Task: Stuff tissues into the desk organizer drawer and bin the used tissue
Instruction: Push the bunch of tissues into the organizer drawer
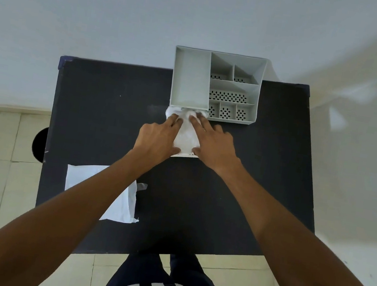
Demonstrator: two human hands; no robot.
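A pale grey desk organizer [235, 86] stands at the far edge of the black table [104, 110]. Its drawer [187, 154] is pulled out toward me and packed with white tissues [186, 135]. My left hand [158, 138] rests on the drawer's left side, fingertips pressing into the tissues near the organizer's front. On the right side, my right hand [213, 146] does the same, fingers spread on the tissue. A flat white tissue [79, 178] lies at the near left of the table, partly hidden by my left forearm.
The organizer has a large open compartment and several small perforated ones. A dark round shape [39, 143] shows on the floor beyond the table's left edge. Walls close in behind and to the right. My legs stand at the near edge.
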